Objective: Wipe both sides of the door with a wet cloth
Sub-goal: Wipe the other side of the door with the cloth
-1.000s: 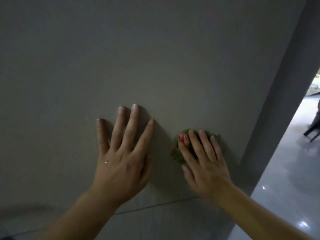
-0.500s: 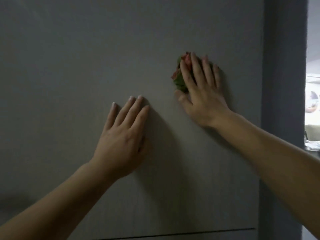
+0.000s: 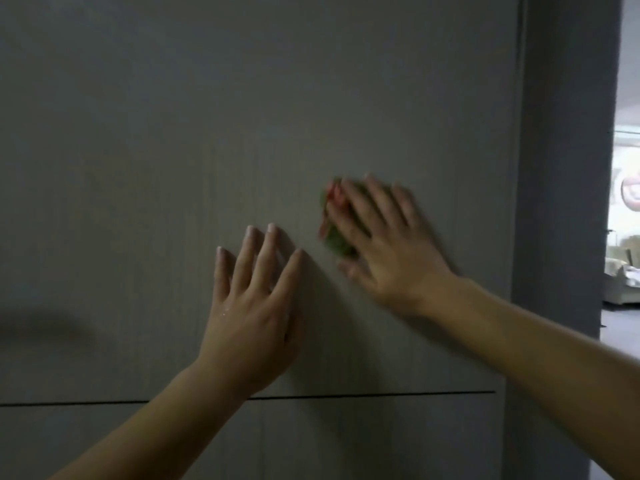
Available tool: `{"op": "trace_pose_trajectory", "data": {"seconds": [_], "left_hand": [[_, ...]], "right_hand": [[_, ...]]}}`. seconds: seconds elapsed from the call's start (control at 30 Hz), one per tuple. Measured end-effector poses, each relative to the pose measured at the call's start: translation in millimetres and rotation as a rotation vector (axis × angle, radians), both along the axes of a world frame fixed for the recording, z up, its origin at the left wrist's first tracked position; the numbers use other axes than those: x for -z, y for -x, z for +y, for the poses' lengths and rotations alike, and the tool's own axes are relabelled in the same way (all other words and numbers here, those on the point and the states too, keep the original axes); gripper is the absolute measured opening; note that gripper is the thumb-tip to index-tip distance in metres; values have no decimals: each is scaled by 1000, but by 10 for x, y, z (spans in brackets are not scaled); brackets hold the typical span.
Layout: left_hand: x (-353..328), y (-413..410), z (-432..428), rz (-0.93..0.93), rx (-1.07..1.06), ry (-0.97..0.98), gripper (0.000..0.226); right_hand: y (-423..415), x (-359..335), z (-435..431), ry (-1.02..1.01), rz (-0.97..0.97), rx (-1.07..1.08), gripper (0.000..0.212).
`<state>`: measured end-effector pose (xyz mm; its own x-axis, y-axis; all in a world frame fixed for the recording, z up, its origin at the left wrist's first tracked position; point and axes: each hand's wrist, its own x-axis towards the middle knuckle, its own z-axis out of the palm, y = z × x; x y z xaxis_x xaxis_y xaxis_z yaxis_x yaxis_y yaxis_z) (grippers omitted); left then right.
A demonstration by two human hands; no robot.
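A grey-brown door (image 3: 173,133) fills most of the head view, with a thin dark groove running across it low down. My left hand (image 3: 254,306) lies flat on the door, fingers straight and spread. To its upper right, my right hand (image 3: 384,244) presses a small green and red cloth (image 3: 334,233) against the door with straight fingers. The cloth shows only at the hand's left edge; the hand and cloth are blurred by motion.
The door's darker grey edge (image 3: 564,202) runs down the right side. Beyond it a bright room (image 3: 627,237) shows through the gap, with pale furniture far off.
My right hand with the cloth went up the door, then came back down toward my left hand. My left hand stayed flat on the door, and the view shifted.
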<state>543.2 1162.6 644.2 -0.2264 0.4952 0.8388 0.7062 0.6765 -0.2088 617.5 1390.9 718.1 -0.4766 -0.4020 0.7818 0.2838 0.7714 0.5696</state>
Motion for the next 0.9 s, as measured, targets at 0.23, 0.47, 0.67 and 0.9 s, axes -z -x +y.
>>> {"op": "trace_pose_trajectory", "data": {"seconds": [0.23,0.47,0.67,0.9], "left_hand": [[88,-110,280,-26,-13,15,78],[118,-77,347,14,-48,1,76],[134,-71,372,9,-72,-8,76],[103,-53,200,30,-2,-20,72]], "right_hand": [[-354,-147,612,272,174,35,70],[-501,746,833,-59,-112,37,72],[-459,381,826,375,255,21,72],[-371,821,549,-101,-106,-3,68]]}}
